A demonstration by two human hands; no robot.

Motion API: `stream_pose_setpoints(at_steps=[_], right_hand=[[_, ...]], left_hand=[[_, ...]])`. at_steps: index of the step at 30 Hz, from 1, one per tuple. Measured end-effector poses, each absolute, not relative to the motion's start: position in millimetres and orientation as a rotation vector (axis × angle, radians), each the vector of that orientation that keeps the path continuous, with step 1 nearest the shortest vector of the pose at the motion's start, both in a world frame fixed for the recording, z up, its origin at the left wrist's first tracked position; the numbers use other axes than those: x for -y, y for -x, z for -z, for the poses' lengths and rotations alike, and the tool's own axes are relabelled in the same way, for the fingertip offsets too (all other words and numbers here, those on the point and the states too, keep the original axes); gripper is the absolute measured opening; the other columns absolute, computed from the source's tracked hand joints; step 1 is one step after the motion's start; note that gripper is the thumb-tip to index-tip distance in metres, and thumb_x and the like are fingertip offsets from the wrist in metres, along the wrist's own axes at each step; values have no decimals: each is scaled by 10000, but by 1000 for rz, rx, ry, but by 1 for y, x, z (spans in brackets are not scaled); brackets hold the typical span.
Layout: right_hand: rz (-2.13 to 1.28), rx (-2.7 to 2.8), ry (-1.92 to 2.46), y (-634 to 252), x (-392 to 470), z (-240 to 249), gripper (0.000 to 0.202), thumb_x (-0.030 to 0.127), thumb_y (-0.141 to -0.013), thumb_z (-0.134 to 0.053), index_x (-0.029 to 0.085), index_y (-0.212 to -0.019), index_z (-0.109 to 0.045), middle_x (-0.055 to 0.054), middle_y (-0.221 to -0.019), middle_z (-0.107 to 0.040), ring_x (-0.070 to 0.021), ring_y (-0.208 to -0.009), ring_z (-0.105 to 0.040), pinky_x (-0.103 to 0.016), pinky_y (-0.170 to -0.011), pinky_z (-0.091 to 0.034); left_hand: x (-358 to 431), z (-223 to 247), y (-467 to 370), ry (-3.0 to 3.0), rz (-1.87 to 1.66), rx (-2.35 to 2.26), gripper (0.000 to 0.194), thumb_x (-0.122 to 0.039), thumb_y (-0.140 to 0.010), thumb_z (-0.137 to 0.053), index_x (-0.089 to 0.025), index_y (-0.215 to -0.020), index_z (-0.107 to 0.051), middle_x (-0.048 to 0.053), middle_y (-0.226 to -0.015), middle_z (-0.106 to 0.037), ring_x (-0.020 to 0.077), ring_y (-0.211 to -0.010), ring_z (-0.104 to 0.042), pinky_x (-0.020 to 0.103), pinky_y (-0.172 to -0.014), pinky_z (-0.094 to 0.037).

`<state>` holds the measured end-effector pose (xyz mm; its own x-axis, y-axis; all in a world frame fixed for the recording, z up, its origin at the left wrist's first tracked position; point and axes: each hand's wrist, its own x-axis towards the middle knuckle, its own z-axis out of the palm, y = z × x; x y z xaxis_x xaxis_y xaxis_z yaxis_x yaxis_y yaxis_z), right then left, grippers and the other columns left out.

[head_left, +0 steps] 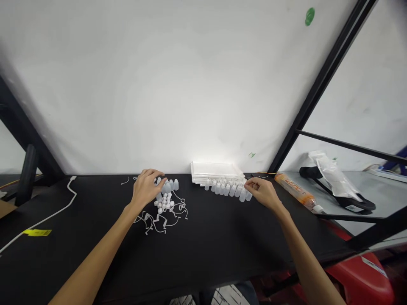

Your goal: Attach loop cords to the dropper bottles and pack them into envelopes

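Note:
My left hand (148,185) is over a group of small translucent bottles (168,186) on the black table, its thumb and fingers apart. Just below that group lie several white caps (164,202) and thin white curled tubes (159,224). On the right, my right hand (261,191) touches the end of a slanting row of small bottles (226,189). Its thumb and fingertips are pinched near the bottle tops; what sits between them is too small to make out. White flat packets (216,169) are stacked behind the row.
An orange-labelled bottle (295,189) lies at the table's right edge, by a black metal frame (321,80). Beyond are a black strap-like object and clear plastic (333,176). A white cable (60,209) with a yellow tag (38,232) runs along the left. A red stool (362,279) stands lower right.

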<state>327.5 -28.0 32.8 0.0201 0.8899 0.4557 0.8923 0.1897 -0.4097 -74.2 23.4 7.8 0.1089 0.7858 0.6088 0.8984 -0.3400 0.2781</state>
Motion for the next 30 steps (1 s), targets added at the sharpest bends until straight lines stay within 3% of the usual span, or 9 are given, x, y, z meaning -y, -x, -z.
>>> stream_pose_setpoints(at_steps=[7,12,20,24,30], right_hand=[[176,1835,1828,-325,27,-20,182,279,-791,-527,224,-769,-699,-31,-771,-698,-189,-708,-622,-270,-592,-364],[203,1853,1913,-325,27,-19,169,272,-814,-537,224,-796,-699,-28,-807,-700,-203,-754,-628,-273,-581,-341],[305,1751,1767,-330,30,-10,247,344,-863,-506,204,-836,-708,-56,-880,-695,-184,-704,-604,-278,-599,-377],[443,1617,1491,-317,29,-16,268,353,-881,-520,164,-814,-697,-49,-744,-647,-135,-566,-528,-268,-594,-396],[347,1605,1207,-259,15,-32,263,321,-899,-534,162,-728,-655,-28,-673,-618,-110,-519,-488,-253,-580,-396]], left_hand=[[-31,4,79,2282,901,1735,286,-444,-856,-536,-222,-775,-696,95,-998,-698,323,-1029,-576,453,-844,-430],[-31,4,79,2328,935,1750,286,-473,-820,-584,-227,-848,-726,99,-1013,-688,331,-1033,-565,469,-860,-418],[-30,4,74,2414,937,1740,217,-405,-812,-609,-229,-798,-735,82,-1000,-662,304,-1003,-566,454,-873,-422],[-24,-8,69,2434,1246,1759,172,-369,-788,-629,-214,-787,-703,66,-977,-674,277,-993,-578,427,-880,-427],[-10,-25,59,2490,2120,1742,183,-356,-813,-642,-175,-835,-637,77,-987,-720,222,-905,-636,343,-792,-453]])
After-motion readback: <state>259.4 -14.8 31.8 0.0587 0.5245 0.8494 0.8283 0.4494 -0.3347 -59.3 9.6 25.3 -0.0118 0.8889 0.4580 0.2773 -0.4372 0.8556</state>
